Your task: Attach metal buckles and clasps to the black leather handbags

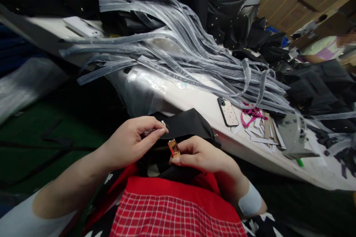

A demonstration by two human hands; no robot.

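In my right hand (198, 155) a small shiny gold metal clasp (174, 148) is pinched between thumb and fingers, showing a reddish reflection. Just left of it, my left hand (136, 139) is closed in a pinch. A tiny whitish bit shows by its fingertips, too small to name. Beneath and behind both hands lies a black leather-like bag (187, 124), resting on my lap against the table edge. Its lower part is hidden by my hands and in shadow. A red checked apron (178, 214) covers my lap.
Plastic-wrapped straps (178, 52) spread over the white table (191, 105). A phone (228, 112), pink ribbon (253, 114), pale strips (264, 139) and a grey tape dispenser-like object (293, 135) lie to the right. Black bags (225, 3) pile behind; two people are at the far right.
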